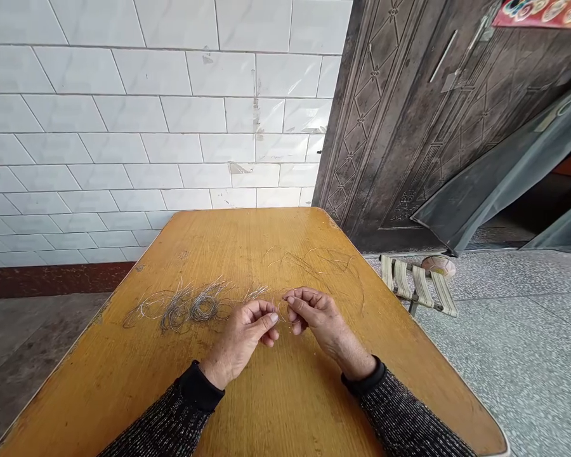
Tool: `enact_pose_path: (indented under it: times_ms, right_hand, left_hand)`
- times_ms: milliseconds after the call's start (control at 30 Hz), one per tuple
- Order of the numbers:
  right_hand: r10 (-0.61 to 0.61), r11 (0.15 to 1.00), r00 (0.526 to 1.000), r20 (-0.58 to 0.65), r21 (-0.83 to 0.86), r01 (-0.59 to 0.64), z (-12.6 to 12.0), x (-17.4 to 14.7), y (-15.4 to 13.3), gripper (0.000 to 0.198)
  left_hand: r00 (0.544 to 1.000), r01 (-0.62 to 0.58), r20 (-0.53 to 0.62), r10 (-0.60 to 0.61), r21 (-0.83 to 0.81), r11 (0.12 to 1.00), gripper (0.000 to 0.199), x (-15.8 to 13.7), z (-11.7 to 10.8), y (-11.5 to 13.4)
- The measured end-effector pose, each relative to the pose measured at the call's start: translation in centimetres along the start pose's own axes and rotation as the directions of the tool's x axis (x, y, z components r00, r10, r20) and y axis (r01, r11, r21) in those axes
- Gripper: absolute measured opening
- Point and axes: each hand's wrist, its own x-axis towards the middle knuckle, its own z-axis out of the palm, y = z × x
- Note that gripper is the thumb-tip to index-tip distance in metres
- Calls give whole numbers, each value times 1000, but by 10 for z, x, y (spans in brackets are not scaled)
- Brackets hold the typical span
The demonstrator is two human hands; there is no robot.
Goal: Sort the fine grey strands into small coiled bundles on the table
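Note:
Close together over the middle of the table, both my hands pinch a thin wire (282, 312) that loops in the small gap between them. My left hand (247, 330) has thumb and forefinger pressed on it, the other fingers curled. My right hand (316, 317) grips it likewise between thumb and fingertips. To the left of my left hand lie several coiled bundles of thin grey wire (204, 306), with loose ends sticking up. Beyond my right hand, loose strands of wire (314, 260) spread over the table. Where the held wire's ends run is too fine to tell.
The wooden table (285, 406) reaches toward a white tiled wall (190, 114). A dark patterned door (390, 127) and a grey curtain (499, 171) stand at the right. Beside the table's right edge is a striped folding stool (419, 285), with a round ball-like object (438, 264) behind it.

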Motion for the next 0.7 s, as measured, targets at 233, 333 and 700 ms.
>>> enact_pose_path:
  times_ms: [233,333,700]
  right_hand:
    - [-18,998,1000,20,-55,19,2,-2,0,25]
    - [-26,993,999,21,-118,28,2,-2,0,21]
    - [-28,977,1000,12,-211,30,3,-3,-1,12]
  left_hand:
    - [1000,15,-16,-18,-143,990,20,3,-1,-7]
    - [1000,-5,-19,3,-131,991,20,3,-1,-7]
    - [997,-64,-33,66,55,996,23,1,0,-2]
